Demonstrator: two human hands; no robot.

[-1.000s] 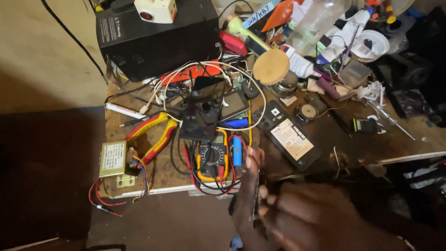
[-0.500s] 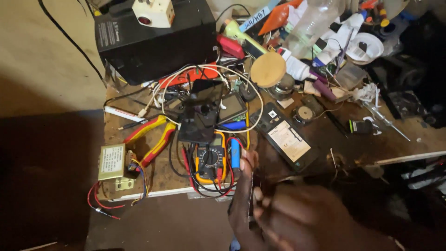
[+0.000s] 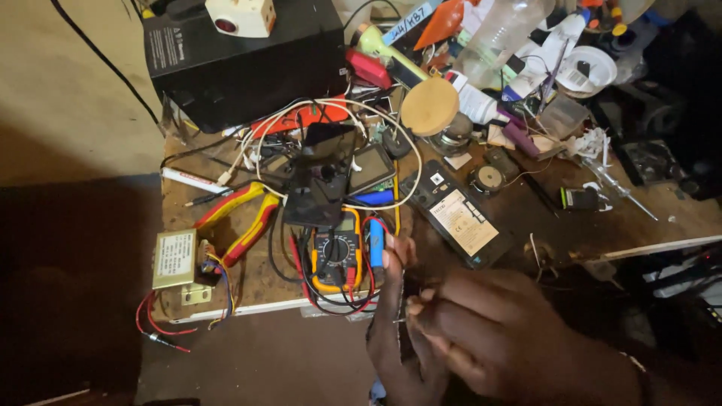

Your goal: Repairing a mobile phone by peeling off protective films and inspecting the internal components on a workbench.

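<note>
Cluttered wooden worktop (image 3: 248,289), viewed from above; items listed from the left of the frame to the right.

1. Small cream-labelled transformer block (image 3: 174,259) with red, blue and yellow leads, lower left of the frame, near the worktop's front edge. Label: pale rectangle with fine dark print.
2. Large black rectangular box (image 3: 241,64), upper left, with a block of white print on its left face; a cream plug adaptor with a red switch (image 3: 241,15) sits on top.
3. Red-and-yellow-handled pliers (image 3: 241,218), lying on a diagonal, centre left.
4. Yellow-cased multimeter with a black dial (image 3: 336,254), centre, red and black leads looped around it; just right of it a short blue cylinder (image 3: 375,243), long axis running near to far.
5. Left hand (image 3: 402,338), bottom centre, and right hand (image 3: 489,334) just beside it, touching. The fingers of both close together, pinching a thin dark part with a pale metal tip (image 3: 402,316); it is too small and shadowed to identify. Its long axis runs roughly top to bottom in the frame, held off the front edge of the worktop. The left hand is the nearer to the multimeter, which lies just up and left of the hands.
6. Black flat phone-like slab (image 3: 459,214), centre right, bearing a cream rectangular label, lying on a diagonal.
7. Round tan wooden disc (image 3: 429,106), upper centre.
8. White round tape-like reel (image 3: 590,71), upper right, among bottles and loose parts.
</note>
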